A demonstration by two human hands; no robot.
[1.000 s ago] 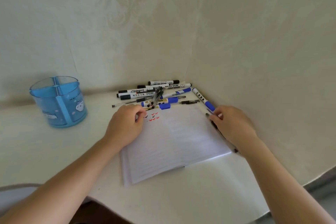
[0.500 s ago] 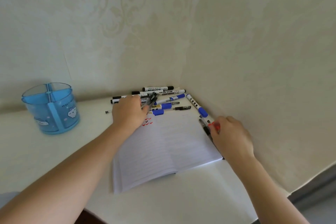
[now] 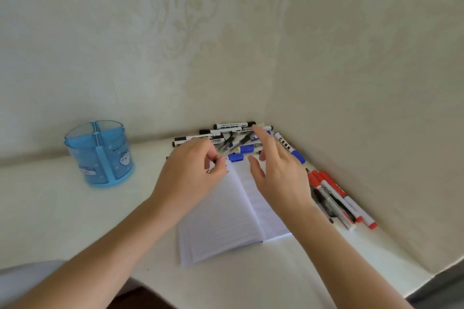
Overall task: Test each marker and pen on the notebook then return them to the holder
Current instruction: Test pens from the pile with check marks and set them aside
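An open lined notebook point(image 3: 226, 216) lies on the white desk in the corner. My left hand point(image 3: 190, 175) hovers over its top left and grips a few dark pens point(image 3: 233, 142) that stick out toward the wall. My right hand point(image 3: 278, 175) is raised above the right page, fingers spread, holding nothing. A heap of black and blue markers point(image 3: 231, 126) lies behind the notebook against the wall. One blue-capped marker point(image 3: 288, 147) lies along the right wall. Several red markers point(image 3: 336, 195) lie to the right of the notebook. The blue pen holder point(image 3: 100, 153) stands at the left.
Walls close the desk point(image 3: 75, 208) in at the back and on the right. The desk's front edge runs across the bottom of the view, with a dark gap below it.
My left hand has lifted a few dark pens out of the heap. My right hand has let go of the red markers beside the notebook and moved up over the right page.
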